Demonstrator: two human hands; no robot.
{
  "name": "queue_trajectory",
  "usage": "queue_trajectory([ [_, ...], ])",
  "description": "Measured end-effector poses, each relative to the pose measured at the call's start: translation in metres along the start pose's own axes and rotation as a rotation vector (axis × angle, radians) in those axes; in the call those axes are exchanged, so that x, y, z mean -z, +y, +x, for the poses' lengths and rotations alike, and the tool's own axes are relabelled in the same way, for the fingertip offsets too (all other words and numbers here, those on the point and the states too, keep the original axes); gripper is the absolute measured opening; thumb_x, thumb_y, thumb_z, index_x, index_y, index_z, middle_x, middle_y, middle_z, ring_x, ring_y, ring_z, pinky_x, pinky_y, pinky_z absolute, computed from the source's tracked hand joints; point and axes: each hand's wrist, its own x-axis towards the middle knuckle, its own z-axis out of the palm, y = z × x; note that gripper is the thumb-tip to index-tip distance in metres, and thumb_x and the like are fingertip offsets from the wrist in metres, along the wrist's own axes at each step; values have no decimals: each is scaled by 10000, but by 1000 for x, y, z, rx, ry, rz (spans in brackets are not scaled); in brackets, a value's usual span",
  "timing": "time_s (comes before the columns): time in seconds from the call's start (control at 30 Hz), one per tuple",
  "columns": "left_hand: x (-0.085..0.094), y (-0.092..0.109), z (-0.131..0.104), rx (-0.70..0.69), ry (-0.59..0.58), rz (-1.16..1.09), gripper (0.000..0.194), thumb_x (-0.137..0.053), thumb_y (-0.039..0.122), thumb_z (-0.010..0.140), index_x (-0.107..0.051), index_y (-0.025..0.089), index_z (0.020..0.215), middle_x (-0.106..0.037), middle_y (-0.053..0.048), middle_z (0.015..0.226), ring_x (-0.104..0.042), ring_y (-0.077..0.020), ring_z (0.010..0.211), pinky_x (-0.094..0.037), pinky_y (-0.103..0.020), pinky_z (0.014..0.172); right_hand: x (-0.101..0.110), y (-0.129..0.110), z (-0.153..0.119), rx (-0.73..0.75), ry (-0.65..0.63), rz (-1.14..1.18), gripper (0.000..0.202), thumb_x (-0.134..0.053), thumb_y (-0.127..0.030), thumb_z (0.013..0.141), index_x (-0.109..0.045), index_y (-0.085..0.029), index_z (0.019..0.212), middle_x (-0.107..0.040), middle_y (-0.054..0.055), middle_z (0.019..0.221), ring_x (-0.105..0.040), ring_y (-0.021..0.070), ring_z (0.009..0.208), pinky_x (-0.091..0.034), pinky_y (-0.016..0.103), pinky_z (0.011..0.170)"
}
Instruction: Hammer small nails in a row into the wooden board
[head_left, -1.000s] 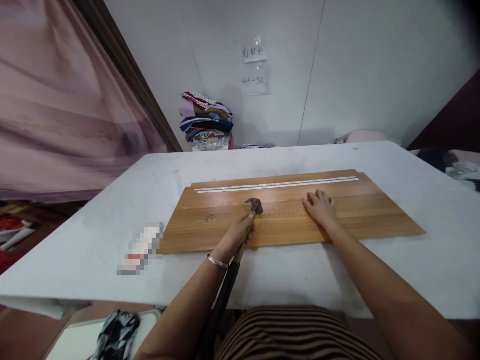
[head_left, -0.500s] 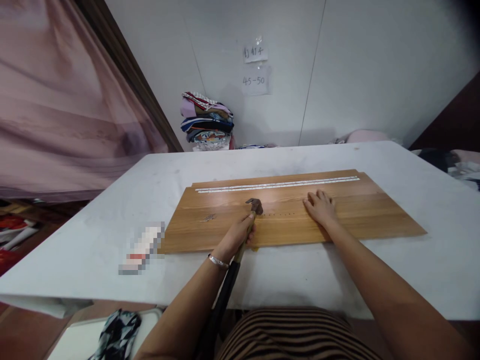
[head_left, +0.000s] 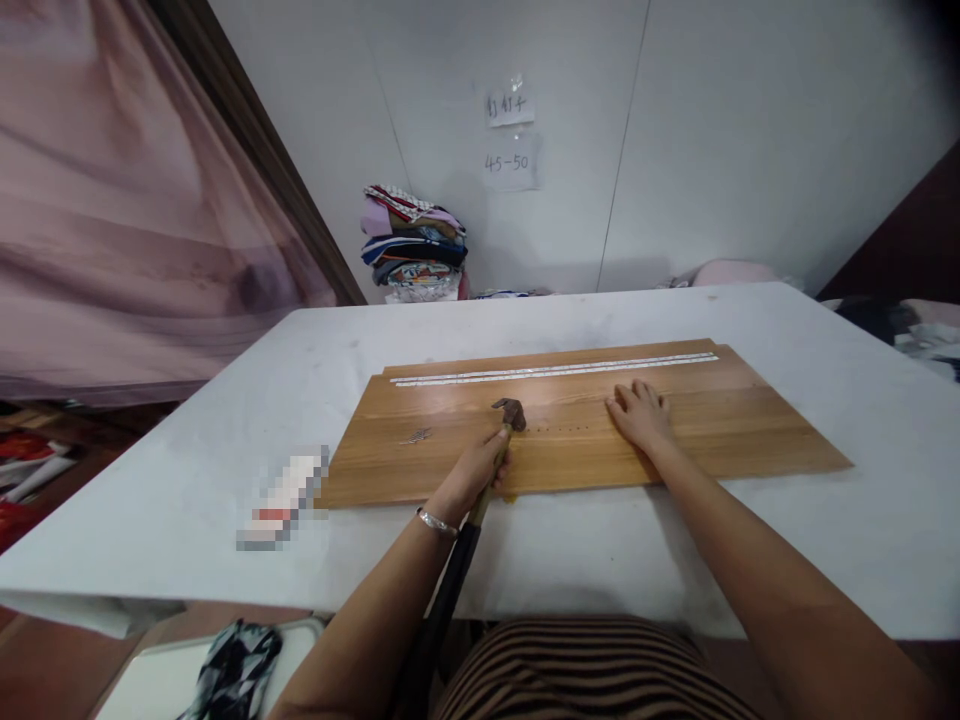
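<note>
My left hand (head_left: 480, 464) is wrapped round the shaft of a claw hammer (head_left: 512, 413), just below its head. The hammer's dark grip runs back under my left forearm. Its head is over a wooden board (head_left: 720, 420), beside a row of small dark nail heads or holes (head_left: 559, 429); whether it touches the board I cannot tell. A small pile of loose nails (head_left: 417, 436) lies on the board left of the hammer. Farther right, my right hand (head_left: 639, 412) lies flat on the board, fingers spread, holding nothing.
Two white marked strips (head_left: 555, 370) run along the board's far side. The board lies on a white-covered table (head_left: 187, 440), with a blurred-out item (head_left: 285, 500) at its left. Folded cloths (head_left: 416, 245) are stacked against the wall. A patterned cloth (head_left: 236, 665) lies on a seat at lower left.
</note>
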Motion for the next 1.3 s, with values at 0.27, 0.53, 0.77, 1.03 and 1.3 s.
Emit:
queue_trajectory([
  [0.27,0,1,-1,-5,-6,-16,342,-553,523,825,-500,186,842,-497,49,644,-398,-48,422,-286,-182,375,-1,1,0,1,4,1,480,-320,-482,958,-596,-218,1249,-517,153,1360,-383,288,1311,-275,512,1052],
  [0.53,1,0,0,-3,-16,-1,369,-558,551,813,-496,190,851,-502,49,652,-404,-46,424,-288,-174,373,0,0,0,0,-3,-3,484,-323,-479,958,-592,-218,1264,-504,155,1383,-374,289,1315,-276,510,1049],
  [0.77,0,0,-1,-12,-11,5,371,-563,553,810,-486,191,824,-498,50,646,-402,-47,423,-292,-181,375,2,-2,-1,5,-5,2,483,-314,-477,958,-600,-217,1248,-517,152,1356,-384,287,1301,-279,506,1045],
  [1.03,2,-1,2,-18,-33,-6,378,-542,562,813,-494,192,872,-494,53,642,-396,-50,419,-290,-180,375,2,-1,-1,-2,-2,0,476,-325,-475,957,-600,-221,1251,-505,153,1382,-380,290,1318,-276,517,1052],
  [1.3,0,0,-1,-8,-6,-3,381,-564,561,802,-489,190,843,-499,48,642,-397,-52,424,-284,-185,374,1,-1,0,-2,-2,-5,480,-327,-478,955,-595,-220,1260,-510,155,1374,-378,293,1327,-273,525,1059],
])
